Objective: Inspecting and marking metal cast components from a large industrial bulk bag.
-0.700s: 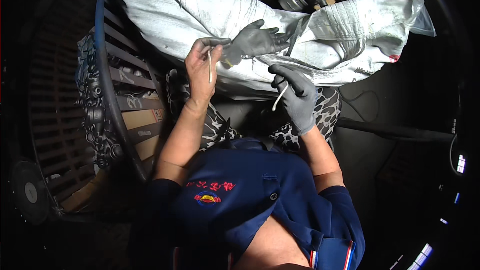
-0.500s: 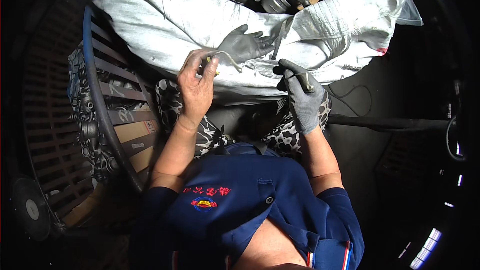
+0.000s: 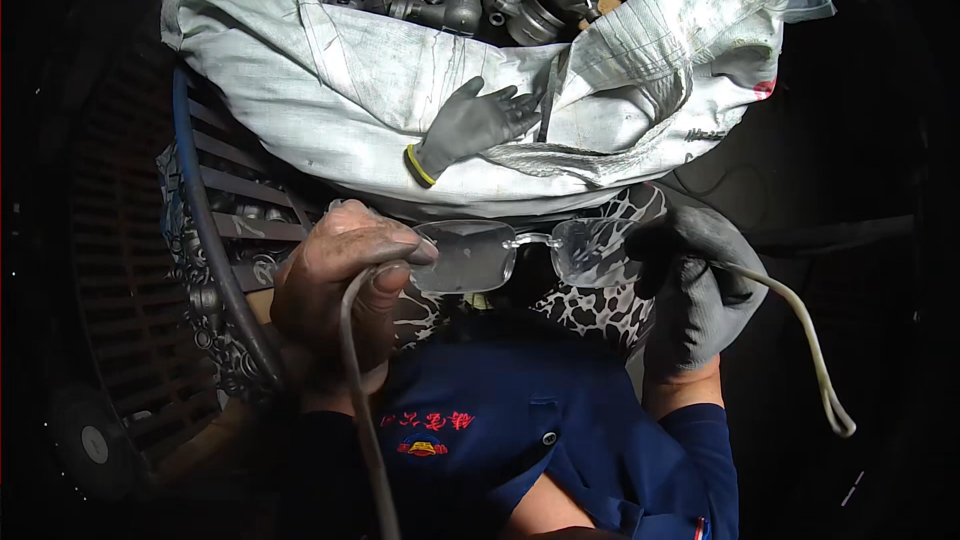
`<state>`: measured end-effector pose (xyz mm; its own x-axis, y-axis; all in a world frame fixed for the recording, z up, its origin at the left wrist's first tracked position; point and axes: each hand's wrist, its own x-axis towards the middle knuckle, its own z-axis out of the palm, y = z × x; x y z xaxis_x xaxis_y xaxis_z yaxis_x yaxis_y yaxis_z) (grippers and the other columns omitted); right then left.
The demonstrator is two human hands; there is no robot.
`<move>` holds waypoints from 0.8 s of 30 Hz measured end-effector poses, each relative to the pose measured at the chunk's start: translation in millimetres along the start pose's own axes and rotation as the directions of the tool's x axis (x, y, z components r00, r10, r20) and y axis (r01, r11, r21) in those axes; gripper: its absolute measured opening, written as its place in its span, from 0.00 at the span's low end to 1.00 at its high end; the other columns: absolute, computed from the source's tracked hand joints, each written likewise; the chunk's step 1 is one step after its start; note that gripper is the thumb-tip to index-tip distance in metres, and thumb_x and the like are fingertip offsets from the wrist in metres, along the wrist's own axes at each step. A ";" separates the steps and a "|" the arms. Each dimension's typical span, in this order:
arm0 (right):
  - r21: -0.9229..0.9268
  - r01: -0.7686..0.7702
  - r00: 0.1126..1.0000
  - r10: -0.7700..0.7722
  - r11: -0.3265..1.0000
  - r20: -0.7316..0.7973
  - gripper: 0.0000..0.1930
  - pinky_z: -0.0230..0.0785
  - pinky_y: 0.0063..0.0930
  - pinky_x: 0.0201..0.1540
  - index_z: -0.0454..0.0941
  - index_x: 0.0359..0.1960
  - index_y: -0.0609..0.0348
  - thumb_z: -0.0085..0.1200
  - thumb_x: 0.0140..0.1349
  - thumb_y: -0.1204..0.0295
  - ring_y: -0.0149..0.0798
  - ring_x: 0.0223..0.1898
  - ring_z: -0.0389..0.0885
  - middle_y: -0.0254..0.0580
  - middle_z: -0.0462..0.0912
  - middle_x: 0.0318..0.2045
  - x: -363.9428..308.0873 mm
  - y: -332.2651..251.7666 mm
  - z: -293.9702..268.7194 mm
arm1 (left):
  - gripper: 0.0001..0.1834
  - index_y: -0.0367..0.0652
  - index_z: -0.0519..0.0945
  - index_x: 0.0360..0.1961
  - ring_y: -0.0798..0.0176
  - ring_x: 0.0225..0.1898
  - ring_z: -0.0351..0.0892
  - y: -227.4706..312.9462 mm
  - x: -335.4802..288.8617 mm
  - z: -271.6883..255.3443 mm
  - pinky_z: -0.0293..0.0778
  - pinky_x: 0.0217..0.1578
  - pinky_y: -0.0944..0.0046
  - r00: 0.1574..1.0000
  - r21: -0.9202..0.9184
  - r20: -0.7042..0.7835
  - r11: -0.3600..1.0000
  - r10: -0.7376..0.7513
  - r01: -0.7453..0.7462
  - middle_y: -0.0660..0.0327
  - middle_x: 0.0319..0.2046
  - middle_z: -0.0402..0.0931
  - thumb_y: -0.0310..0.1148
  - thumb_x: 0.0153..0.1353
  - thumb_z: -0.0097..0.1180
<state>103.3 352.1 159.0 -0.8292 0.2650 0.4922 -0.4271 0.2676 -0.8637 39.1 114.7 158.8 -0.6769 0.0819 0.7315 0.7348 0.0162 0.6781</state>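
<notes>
Blue-rimmed at its edge, a slatted basket (image 3: pixel 190 170) stands at the far left, metal parts (image 3: pixel 203 298) showing through and beyond its slats. Just right of it is the bare left hand (image 3: pixel 345 270), its thumb and fingers pinched together on one hinge end of the glasses (image 3: pixel 533 239), with a pale temple running down from the grip toward the lower edge. Half a second ago this hand was farther up, overlapping the cuff of the loose glove (image 3: pixel 465 135); now it is lower and much larger in view, and the glove's yellow cuff shows whole. That glove lies as before on the white sack (image 3: pixel 300 70), whose open top shows more castings (image 3: pixel 455 10) than it did. In the middle, below the sack's lower edge, the glasses are held out level between both hands, above the patterned trousers (image 3: pixel 600 310) and navy shirt (image 3: pixel 490 440); both lenses and the bridge now show plainly, where earlier mainly the pale temples stood out. At the right, the grey-gloved right hand (image 3: pixel 705 285) has its fingers curled closed on the other hinge end, also lower and larger than before, the second temple slanting out past it to the lower right
</notes>
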 end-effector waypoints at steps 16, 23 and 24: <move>-0.182 0.065 0.978 -0.099 0.981 -0.183 0.13 0.61 0.20 0.19 0.77 0.30 0.60 0.49 0.63 0.63 0.32 0.19 0.73 0.44 0.77 0.23 -12.0 -44.8 -45.5 | 0.06 0.41 0.73 0.30 0.66 0.22 0.72 7.2 2.6 1.8 0.68 0.18 0.73 0.972 -0.331 -0.127 0.916 0.195 -0.227 0.56 0.25 0.77 0.30 0.60 0.56; 0.043 0.101 0.992 -0.097 0.994 -0.086 0.12 0.63 0.21 0.23 0.78 0.31 0.62 0.50 0.62 0.65 0.34 0.23 0.74 0.45 0.78 0.26 -60.6 -26.4 -99.3 | 0.09 0.45 0.72 0.26 0.66 0.18 0.63 42.8 6.4 -5.2 0.63 0.18 0.65 0.987 -0.334 -0.005 0.931 0.158 -0.150 0.65 0.14 0.67 0.35 0.62 0.47; 0.052 0.104 0.990 -0.098 0.993 -0.106 0.12 0.63 0.21 0.24 0.78 0.32 0.62 0.50 0.62 0.65 0.34 0.23 0.75 0.45 0.78 0.27 -49.5 -32.2 -84.7 | 0.12 0.46 0.73 0.25 0.67 0.16 0.59 59.4 13.6 3.0 0.61 0.19 0.62 0.994 -0.417 -0.038 0.902 0.104 -0.110 0.67 0.12 0.64 0.37 0.63 0.43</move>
<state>188.7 408.8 171.7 -0.7405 0.3345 0.5829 -0.5288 0.2454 -0.8125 73.8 119.8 208.8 -0.5982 0.0452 0.8000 0.7192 -0.4101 0.5609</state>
